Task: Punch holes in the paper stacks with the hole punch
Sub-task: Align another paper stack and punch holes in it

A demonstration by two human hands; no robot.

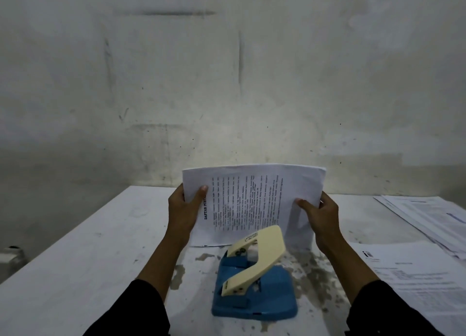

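— Dark sleeves at the near edge of the worktop (75, 247), both of them. What else is on it, biggest first?

— White worktop, stained and flaking toward the near middle, its far edge against a scuffed wall (227, 83). Loose printed sheets (413, 275) lie along the right edge, spread toward the far right corner.

— And the task's paper?

— A paper stack (252, 204) stands on edge in the middle of the worktop, printed side to the camera, text running sideways, its lower edge touching the surface just beyond the hole punch (254, 282).

— How are the hands?

— Left hand (184, 209) grips the stack's left side, thumb on the front. Right hand (320, 214) grips the right side the same way. Both are curled round the paper.

— The punch?

— Blue base, cream lever raised, sitting near the near edge between the forearms, touched by neither hand.
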